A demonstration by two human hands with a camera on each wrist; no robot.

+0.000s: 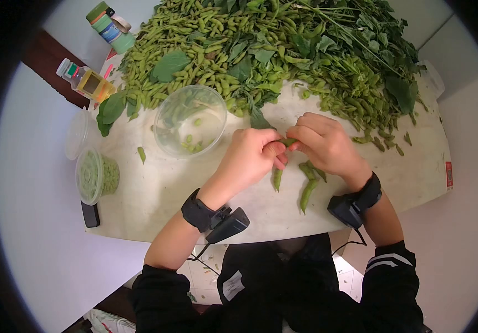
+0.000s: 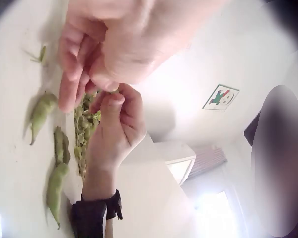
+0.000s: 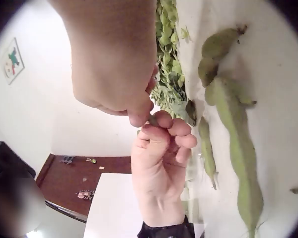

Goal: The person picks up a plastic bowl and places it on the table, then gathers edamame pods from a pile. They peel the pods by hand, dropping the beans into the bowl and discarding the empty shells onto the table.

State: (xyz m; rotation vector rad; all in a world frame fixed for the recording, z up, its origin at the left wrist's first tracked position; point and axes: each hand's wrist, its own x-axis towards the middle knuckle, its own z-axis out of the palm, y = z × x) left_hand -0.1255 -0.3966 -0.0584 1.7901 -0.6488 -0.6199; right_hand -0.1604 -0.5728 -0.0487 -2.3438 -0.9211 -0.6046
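Black sleeves point(image 1: 161, 294) nearest; left hand point(image 1: 248, 155), right hand point(image 1: 326, 145), fingers clamped on green pod point(image 1: 287, 142) above table point(image 1: 144, 200).

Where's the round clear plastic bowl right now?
Head view, left of centre: the round clear plastic bowl sits on the white table, beside the heap of green pods, left of and beyond the left hand.

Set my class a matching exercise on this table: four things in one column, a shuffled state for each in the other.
1. Large clear tub
2. White-capped bottle
3. Small tub
4. Held pod

A. Contains yellow liquid
B. Between left hand and right hand
C. Packed with green beans
D. Holds a few loose beans

Pairs: 1-D, 2-A, 3-C, 4-B
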